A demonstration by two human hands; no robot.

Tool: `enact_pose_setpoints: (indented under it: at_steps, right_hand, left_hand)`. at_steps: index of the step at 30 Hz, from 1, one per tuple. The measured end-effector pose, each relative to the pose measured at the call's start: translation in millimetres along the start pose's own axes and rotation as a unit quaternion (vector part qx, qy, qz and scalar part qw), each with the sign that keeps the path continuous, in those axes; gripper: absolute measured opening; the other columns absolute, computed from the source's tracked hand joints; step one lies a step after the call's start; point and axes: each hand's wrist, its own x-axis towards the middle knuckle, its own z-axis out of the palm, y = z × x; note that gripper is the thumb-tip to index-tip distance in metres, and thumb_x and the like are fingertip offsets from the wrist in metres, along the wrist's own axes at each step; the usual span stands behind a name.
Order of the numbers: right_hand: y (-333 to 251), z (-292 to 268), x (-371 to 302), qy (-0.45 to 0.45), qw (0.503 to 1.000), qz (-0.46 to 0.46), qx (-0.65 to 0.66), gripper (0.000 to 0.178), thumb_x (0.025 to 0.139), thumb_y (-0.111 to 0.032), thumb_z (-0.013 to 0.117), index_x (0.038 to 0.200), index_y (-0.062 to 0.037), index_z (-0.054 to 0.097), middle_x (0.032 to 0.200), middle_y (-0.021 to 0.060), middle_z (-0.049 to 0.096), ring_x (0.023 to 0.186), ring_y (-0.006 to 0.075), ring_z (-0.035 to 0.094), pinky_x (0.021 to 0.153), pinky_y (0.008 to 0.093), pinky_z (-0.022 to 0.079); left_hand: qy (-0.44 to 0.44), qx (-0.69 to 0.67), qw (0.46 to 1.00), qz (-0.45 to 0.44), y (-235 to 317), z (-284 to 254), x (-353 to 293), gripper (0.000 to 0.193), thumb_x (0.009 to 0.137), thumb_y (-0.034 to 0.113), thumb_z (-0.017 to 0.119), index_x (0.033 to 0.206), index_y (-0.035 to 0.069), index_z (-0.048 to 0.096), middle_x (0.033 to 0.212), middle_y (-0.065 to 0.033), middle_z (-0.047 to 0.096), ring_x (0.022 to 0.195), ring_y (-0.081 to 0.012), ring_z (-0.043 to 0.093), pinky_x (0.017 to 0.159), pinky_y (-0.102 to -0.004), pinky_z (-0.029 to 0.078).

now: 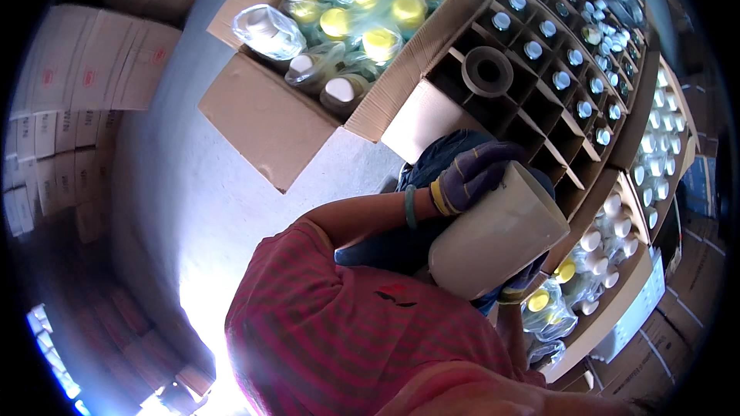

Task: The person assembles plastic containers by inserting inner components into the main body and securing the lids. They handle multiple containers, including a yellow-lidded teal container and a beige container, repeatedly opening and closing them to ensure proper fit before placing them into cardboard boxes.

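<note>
Cream container (497, 239): a smooth cylinder, held tilted between the hands beside the person's blue trousers (378, 253), one round end facing two o'clock; every clock reading below is taken from it.
Left hand (469, 176): at eleven o'clock, in a purple glove with a yellow cuff, fingers curled over the container's upper side, grasping it.
Right hand (524, 281): at five o'clock, gloved too, by the container's lower side; its fingers are largely hidden, so I cannot tell how it grips.
Bracelet (411, 208): pale green, at ten o'clock, on the left wrist.
Striped shirt (339, 308): pink and grey, at eight o'clock.
Divided carton (566, 160): between twelve and one o'clock, white-capped bottles (533, 50) standing in many cells.
Dark ring (505, 73): at twelve o'clock, over that carton's near cells.
Yellow-capped bottles (334, 23): at eleven o'clock, under clear plastic in an open carton (266, 119).
Pale-capped bottles (590, 241): at three o'clock, boxed, with yellow caps (539, 300) nearer.
Stacked cartons (81, 62): at ten o'clock, well apart.
</note>
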Motion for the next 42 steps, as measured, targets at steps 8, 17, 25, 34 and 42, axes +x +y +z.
enact_pose_setpoints:
  at_steps: [8,17,25,34,42]
  right_hand:
    - [-66.7,8.7,33.0,0.029,0.98,0.079,0.181,0.044,0.098,-0.025,0.048,0.134,0.001,0.046,0.133,0.0147,0.05,0.122,0.0255,0.046,0.106,0.0368,0.034]
    - [-23.3,20.9,260.1,0.081,0.992,0.041,0.092,0.034,0.094,-0.017,0.059,0.125,-0.0023,0.055,0.11,0.0059,0.064,0.102,0.015,0.059,0.091,0.0271,0.047]
    - [28.7,122.2,461.5,-0.061,0.923,-0.061,-0.375,0.077,0.085,-0.043,0.064,0.147,-0.0143,0.028,0.149,0.0156,0.035,0.135,0.0368,0.036,0.11,0.0435,0.035]
    - [22.5,150.5,472.0,-0.078,0.895,0.084,-0.431,0.079,0.073,-0.049,0.074,0.137,-0.0148,0.042,0.136,0.0217,0.046,0.124,0.0392,0.048,0.101,0.0461,0.044]
    - [22.3,93.7,448.8,-0.01,0.953,0.01,-0.302,0.07,0.066,-0.041,0.083,0.124,-0.0127,0.056,0.121,0.0151,0.06,0.113,0.0339,0.056,0.095,0.0412,0.047]
  left_hand:
    - [-0.011,-0.004,1.0,-0.002,-14.4,-0.5,1.7,0.034,0.098,0.014,0.047,0.129,0.002,0.052,0.128,-0.0166,0.057,0.116,-0.0278,0.056,0.1,-0.0364,0.044]
    - [-0.017,-0.002,0.998,-0.064,-9.2,9.7,6.7,0.044,0.099,0.027,0.041,0.128,-0.004,0.051,0.127,-0.0206,0.058,0.116,-0.0304,0.057,0.099,-0.0405,0.043]
    - [-0.004,-0.029,0.992,-0.122,-17.1,-1.2,5.8,0.045,0.1,0.031,0.041,0.125,-0.004,0.052,0.126,-0.0227,0.056,0.116,-0.0349,0.055,0.099,-0.0452,0.043]
    - [-0.001,-0.076,0.992,-0.101,-19.9,0.6,12.7,0.044,0.1,0.033,0.042,0.123,-0.003,0.052,0.125,-0.0243,0.055,0.115,-0.0355,0.056,0.099,-0.0463,0.042]
    - [0.023,-0.109,0.971,-0.211,-15.8,2.3,19.7,0.044,0.097,0.025,0.053,0.134,0.002,0.046,0.137,-0.0185,0.05,0.124,-0.0303,0.051,0.103,-0.0418,0.042]
